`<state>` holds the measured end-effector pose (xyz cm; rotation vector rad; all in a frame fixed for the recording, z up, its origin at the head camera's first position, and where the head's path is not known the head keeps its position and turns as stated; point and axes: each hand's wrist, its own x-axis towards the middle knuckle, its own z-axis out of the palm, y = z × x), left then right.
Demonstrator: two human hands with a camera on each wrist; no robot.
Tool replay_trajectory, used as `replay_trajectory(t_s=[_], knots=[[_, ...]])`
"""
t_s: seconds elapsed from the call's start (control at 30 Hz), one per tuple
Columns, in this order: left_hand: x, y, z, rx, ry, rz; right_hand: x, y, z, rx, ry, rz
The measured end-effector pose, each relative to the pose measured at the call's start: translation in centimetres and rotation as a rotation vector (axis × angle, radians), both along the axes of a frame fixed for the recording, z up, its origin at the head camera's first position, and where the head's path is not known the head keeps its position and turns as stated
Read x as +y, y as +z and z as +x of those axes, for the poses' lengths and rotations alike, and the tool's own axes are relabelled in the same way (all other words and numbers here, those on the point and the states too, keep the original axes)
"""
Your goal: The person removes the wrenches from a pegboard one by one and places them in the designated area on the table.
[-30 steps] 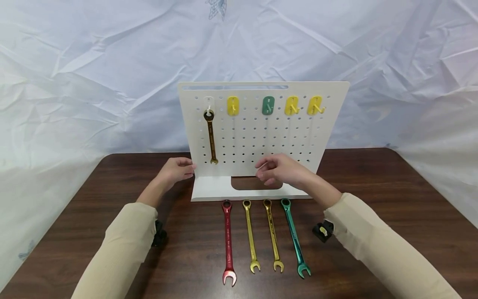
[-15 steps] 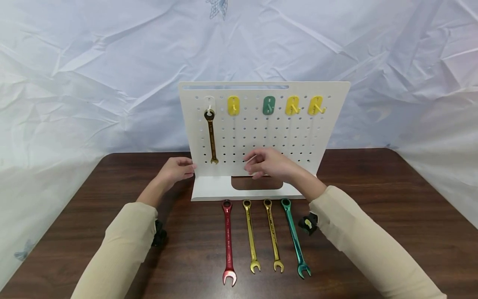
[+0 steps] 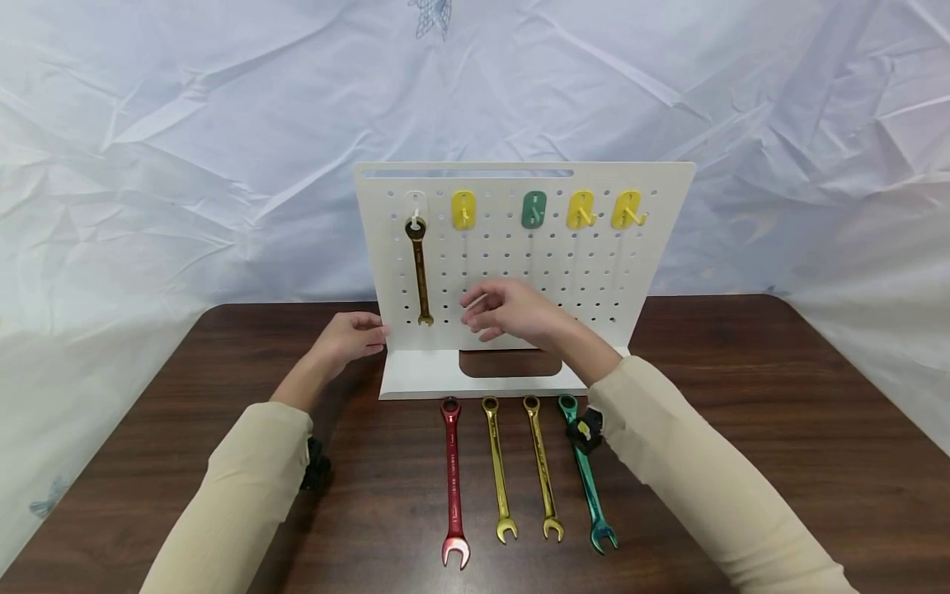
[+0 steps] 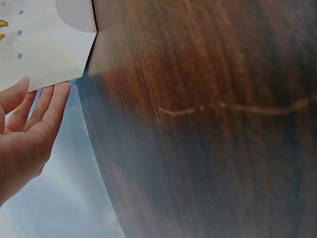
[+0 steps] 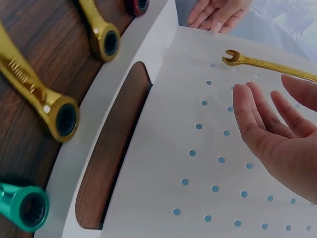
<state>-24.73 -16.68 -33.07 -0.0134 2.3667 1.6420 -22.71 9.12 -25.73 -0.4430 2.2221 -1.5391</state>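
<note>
A white pegboard [image 3: 505,264] stands upright on its base, and a gold wrench [image 3: 420,272] hangs on its leftmost white hook [image 3: 417,203]. My left hand [image 3: 349,337] pinches the board's left edge, thumb in front and fingers behind, as the left wrist view shows at the board's edge [image 4: 54,82]. With fingers loosely bent and holding nothing, my right hand [image 3: 512,312] hovers before the lower board, right of the hanging wrench. In the right wrist view its fingers [image 5: 243,106] are apart from that wrench [image 5: 270,64].
On the dark wood table [image 3: 712,396] lie a red wrench [image 3: 453,478], two yellow-gold wrenches [image 3: 498,470] [image 3: 543,466] and a green wrench [image 3: 590,487], partly under my right wrist camera [image 3: 586,431]. Yellow hooks [image 3: 463,210] and a green hook [image 3: 533,209] line the board.
My right hand has moved left and slightly up across the board's front, nearer the hanging wrench. The left hand and the wrenches stay where they were.
</note>
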Motion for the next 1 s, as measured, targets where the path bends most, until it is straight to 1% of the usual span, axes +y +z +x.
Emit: replay_trajectory(t_s=[0.17, 0.33, 0.53, 0.73, 1.0], knots=[[0.0, 0.0, 0.0, 0.001, -0.005, 0.007, -0.4, 0.1, -0.4, 0.005, 0.002, -0.008], [0.0, 0.0, 0.0, 0.002, -0.003, 0.006, -0.9, 0.4, -0.5, 0.018, 0.018, -0.043], [0.0, 0.1, 0.1, 0.001, -0.001, -0.002, -1.6, 0.8, -0.8, 0.034, 0.002, -0.086], [0.1, 0.3, 0.1, 0.002, 0.001, -0.017, -2.5, 1.1, -1.1, 0.055, -0.008, -0.082], [0.1, 0.2, 0.0, -0.005, 0.011, -0.009, -3.8, 1.6, -1.0, 0.061, -0.012, -0.105]])
